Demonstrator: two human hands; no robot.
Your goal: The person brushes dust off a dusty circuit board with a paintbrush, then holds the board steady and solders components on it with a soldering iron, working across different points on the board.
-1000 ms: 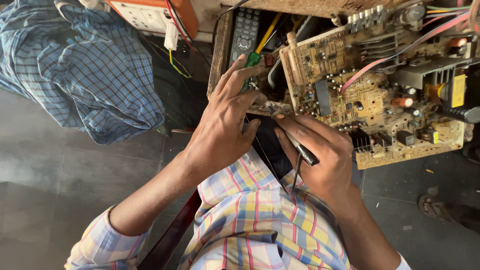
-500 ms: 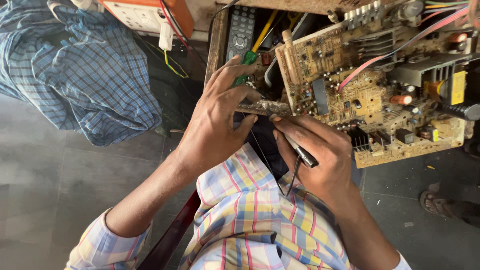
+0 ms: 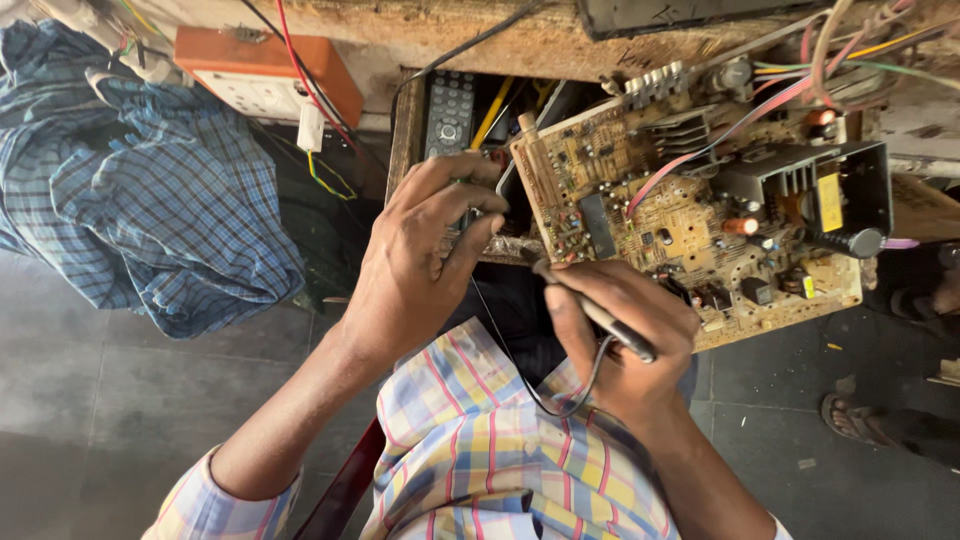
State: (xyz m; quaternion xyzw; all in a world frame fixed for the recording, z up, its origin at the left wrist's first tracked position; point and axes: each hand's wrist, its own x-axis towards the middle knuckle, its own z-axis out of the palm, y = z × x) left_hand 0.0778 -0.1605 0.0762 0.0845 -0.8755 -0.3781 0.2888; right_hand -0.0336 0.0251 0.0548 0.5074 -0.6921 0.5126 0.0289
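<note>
My right hand (image 3: 625, 345) grips a soldering iron (image 3: 600, 318) by its dark handle, like a pen. The iron's tip touches the lower left corner of a brown circuit board (image 3: 690, 215), and its cord loops down over my checked shirt. My left hand (image 3: 420, 260) is just left of that corner, at the front edge of an open wooden drawer (image 3: 402, 120). Its thumb and fingers pinch a small thing that the fingers mostly hide. The two hands are a few centimetres apart.
A remote control (image 3: 448, 115) and a yellow tool lie in the drawer. An orange switch box (image 3: 265, 85) with wires hangs at the upper left above a blue checked cloth (image 3: 130, 210). Another person's sandalled foot (image 3: 870, 420) stands on the grey floor at the right.
My left hand has drawn back from the drawer towards the board's corner, and the green piece at its fingertips is now covered. The iron stays at the board's edge.
</note>
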